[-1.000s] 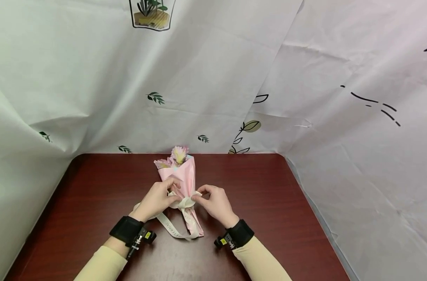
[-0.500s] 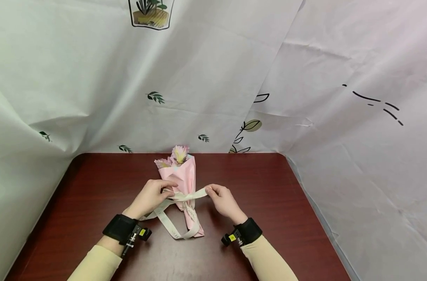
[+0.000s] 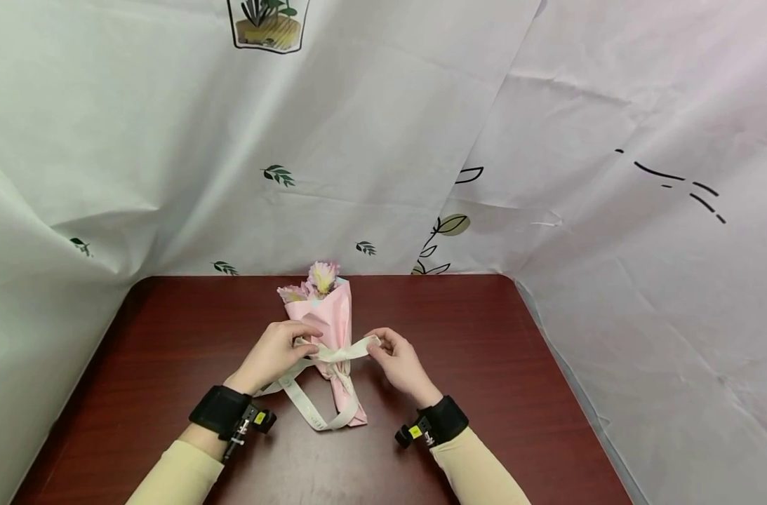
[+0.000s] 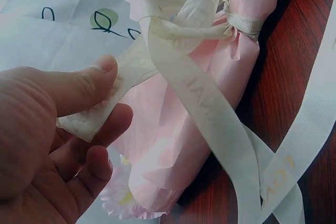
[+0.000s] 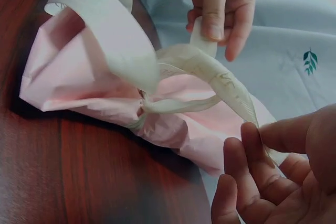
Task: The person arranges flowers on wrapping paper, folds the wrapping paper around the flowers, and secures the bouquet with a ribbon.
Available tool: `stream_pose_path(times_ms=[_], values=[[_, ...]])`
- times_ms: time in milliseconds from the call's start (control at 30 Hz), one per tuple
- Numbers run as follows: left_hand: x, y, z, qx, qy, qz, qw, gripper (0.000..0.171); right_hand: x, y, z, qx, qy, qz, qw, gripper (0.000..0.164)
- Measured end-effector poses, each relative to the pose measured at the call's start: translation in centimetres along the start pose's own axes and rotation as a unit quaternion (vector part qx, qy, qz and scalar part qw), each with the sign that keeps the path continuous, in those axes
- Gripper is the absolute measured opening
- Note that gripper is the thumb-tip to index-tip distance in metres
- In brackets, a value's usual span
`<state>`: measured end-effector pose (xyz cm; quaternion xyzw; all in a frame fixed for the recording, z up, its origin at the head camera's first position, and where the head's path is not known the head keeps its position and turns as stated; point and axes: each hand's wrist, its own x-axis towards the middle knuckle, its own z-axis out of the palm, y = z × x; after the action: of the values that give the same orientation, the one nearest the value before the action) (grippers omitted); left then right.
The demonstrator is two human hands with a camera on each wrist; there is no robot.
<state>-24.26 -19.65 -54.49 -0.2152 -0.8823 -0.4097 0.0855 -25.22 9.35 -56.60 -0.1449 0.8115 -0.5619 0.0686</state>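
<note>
A small bouquet lies on the table, pink paper (image 3: 332, 312) wrapped round pale purple and yellow flowers (image 3: 322, 278). Cream ribbon (image 3: 337, 355) is tied round its narrow part, and two lengths cross loosely above that tie. My left hand (image 3: 274, 356), left of the wrap, pinches one ribbon length between thumb and fingers; the left wrist view shows the ribbon end (image 4: 92, 116) there. On the other side, my right hand (image 3: 401, 366) pinches the other length (image 5: 231, 85) with thumb and forefinger. A long ribbon tail (image 4: 210, 114) with faint lettering loops over the paper stem.
The dark red wooden table (image 3: 471, 330) runs back to a white printed cloth (image 3: 370, 140) hanging behind and at the sides. Black straps with small cameras sit on both wrists. A ribbon loop (image 3: 307, 407) rests on the table left of the stem.
From close beside the knot, my hands moved apart, drawing the ribbon out sideways, the right one farther right. In the last half second both have come slightly inward, still holding the ribbon.
</note>
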Motion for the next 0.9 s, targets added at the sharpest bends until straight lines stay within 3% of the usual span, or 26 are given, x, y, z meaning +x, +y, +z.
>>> stream_pose_path(times_ms=[133,233,300,433,733,800,900], values=[[0.0,-0.1,0.2,-0.002,-0.003,0.007,1.0000,0.024,-0.7,-0.3,0.7,-0.081,-0.021,0.025,0.996,0.059],[0.0,-0.2,0.4,0.006,-0.002,0.011,0.9999,0.024,-1.4,-0.6,1.4,-0.170,-0.070,0.038,0.982,0.088],[0.0,-0.2,0.5,0.011,-0.001,0.016,0.9998,0.023,-1.9,-0.9,1.8,-0.207,-0.105,0.037,0.972,0.098],[-0.1,-0.2,0.7,0.021,-0.001,0.013,0.9997,0.022,-2.2,-1.3,2.1,-0.217,-0.136,0.029,0.966,0.098],[-0.2,-0.5,0.6,0.026,0.002,0.015,0.9996,0.020,-1.4,-2.4,-0.4,-0.176,-0.107,0.005,0.979,0.105],[-0.1,-0.5,0.6,0.026,0.000,0.014,0.9995,0.020,-1.1,-2.5,-1.0,-0.191,-0.092,-0.009,0.977,0.105],[-0.1,-0.6,0.6,0.026,-0.004,0.014,0.9996,0.020,-0.8,-2.6,-1.9,-0.250,-0.059,-0.025,0.966,0.100]])
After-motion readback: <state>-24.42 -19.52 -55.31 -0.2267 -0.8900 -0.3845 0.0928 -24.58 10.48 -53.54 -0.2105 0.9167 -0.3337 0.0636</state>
